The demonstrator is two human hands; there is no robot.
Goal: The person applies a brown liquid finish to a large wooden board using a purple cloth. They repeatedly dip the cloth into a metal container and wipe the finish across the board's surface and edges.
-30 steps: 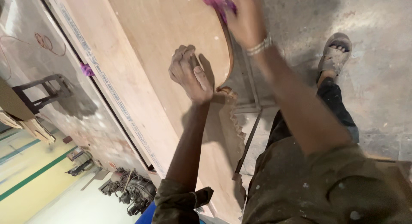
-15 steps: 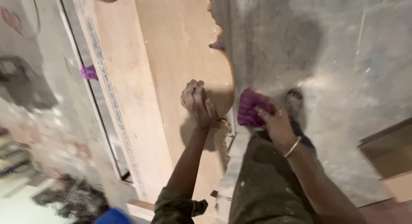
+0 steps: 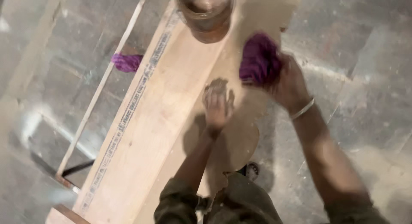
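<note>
My right hand (image 3: 288,84) grips a crumpled purple cloth (image 3: 259,60) and holds it over the curved wooden board (image 3: 240,134). A metal bangle sits on that wrist. My left hand (image 3: 217,104) lies flat, fingers spread, pressing on the same board near its middle. The curved board rests on a longer pale plywood plank (image 3: 146,134) with a printed strip along its left edge. The frame is motion-blurred.
A glass jar (image 3: 206,11) of brownish liquid stands on the plank at the top. A second purple rag (image 3: 126,62) lies on the grey concrete floor (image 3: 360,48) to the left. A thin wooden strip (image 3: 101,84) and a dark metal bar (image 3: 60,170) lie left of the plank. My sandalled foot (image 3: 252,169) shows below.
The view has swung round. My right hand brought the purple cloth from the floor side onto the curved board; the jar has come into view. My left hand stays pressed on the board.
</note>
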